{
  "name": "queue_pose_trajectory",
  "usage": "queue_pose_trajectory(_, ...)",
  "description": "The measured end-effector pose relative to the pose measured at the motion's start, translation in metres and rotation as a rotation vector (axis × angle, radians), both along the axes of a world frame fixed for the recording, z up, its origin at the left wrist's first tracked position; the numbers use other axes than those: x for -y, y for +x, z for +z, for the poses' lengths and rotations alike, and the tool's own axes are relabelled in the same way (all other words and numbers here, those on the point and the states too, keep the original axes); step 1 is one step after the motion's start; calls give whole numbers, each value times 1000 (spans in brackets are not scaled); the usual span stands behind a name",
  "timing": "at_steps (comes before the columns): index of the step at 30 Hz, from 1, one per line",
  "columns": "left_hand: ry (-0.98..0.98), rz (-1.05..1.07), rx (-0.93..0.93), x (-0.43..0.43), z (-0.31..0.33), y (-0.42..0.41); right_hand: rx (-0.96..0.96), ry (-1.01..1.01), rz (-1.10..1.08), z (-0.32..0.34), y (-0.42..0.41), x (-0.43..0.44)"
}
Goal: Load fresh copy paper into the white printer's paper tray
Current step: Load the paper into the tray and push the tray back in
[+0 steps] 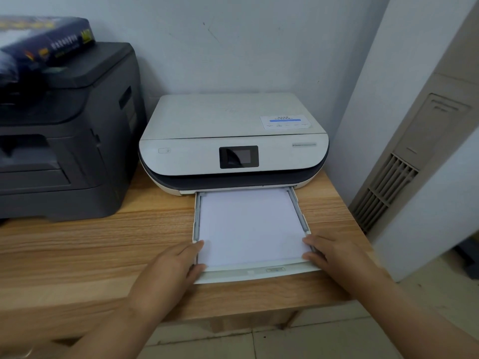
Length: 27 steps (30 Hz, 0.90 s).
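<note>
White copy paper (250, 224) lying flat in pulled-out paper tray (259, 274), long axis running straight into white printer (233, 141). Left hand (176, 265) and right hand (329, 253) flanking near corners, fingers (198, 246) loosely curled against tray edges, gripping nothing firmly; both equally near.

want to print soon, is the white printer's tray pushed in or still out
Out: the paper tray sticks out from the white printer, white paper lying in it.

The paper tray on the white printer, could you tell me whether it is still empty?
No, the paper tray is pulled out and a stack of white paper already lies in it, with both hands at its front corners.
</note>
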<state>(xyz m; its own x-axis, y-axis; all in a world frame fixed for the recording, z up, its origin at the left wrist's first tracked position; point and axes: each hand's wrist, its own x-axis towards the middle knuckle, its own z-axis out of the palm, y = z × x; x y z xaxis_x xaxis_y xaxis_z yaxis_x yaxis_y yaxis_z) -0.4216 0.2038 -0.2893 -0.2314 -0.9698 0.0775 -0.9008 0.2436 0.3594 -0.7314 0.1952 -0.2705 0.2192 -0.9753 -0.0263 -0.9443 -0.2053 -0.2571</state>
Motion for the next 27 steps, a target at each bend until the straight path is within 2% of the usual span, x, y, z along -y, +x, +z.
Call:
queue_pose_trajectory(22, -11, 33, -17, -1, 2, -2, -39, 65, -32, 8, 4, -5)
queue_pose_trajectory(24, -13, 25, -46, -1, 2, 0, 55, 85, -99, 5, 5, -2)
queue_pose_trajectory(27, 39, 105, -260, 7, 8, 0, 389, 120, -288, 9, 11, 5)
